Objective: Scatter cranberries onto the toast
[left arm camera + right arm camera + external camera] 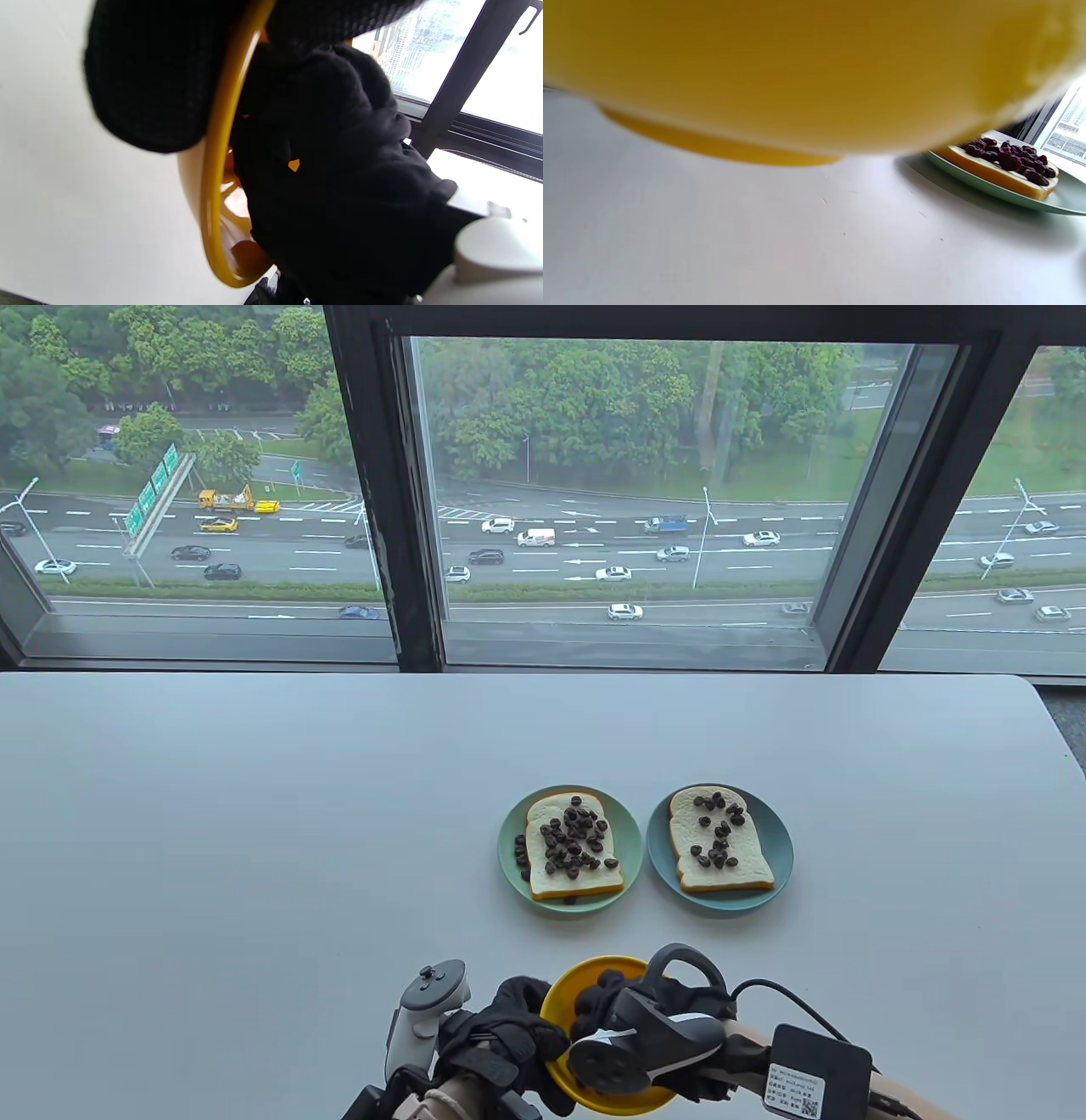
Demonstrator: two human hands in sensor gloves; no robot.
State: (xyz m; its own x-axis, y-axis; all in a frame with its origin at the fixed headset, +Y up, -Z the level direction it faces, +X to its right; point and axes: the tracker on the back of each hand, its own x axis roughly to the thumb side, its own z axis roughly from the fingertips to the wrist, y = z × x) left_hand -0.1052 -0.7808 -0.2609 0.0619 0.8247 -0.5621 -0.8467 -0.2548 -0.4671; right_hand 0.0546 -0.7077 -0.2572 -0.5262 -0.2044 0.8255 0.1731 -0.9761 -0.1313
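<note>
Two slices of toast lie on plates at mid-table. The left toast (pixel 573 848), on a green plate (pixel 509 848), is thickly covered with dark cranberries (pixel 573 836). The right toast (pixel 719 848), on a blue plate (pixel 780 857), carries fewer. Close to the front edge is a yellow bowl (pixel 564 984). My left hand (pixel 543 1027) grips its left rim, fingers hooked over the edge (pixel 144 84). My right hand (pixel 607 993) reaches into the bowl with bunched fingers (pixel 331 169); what they hold is hidden. The right wrist view shows the bowl's outer wall (pixel 797 76) and the left toast (pixel 1005 167).
The white table (pixel 254 857) ends at a large window (pixel 628 500) behind the plates. A cable and a small black box (pixel 819 1069) sit on my right forearm.
</note>
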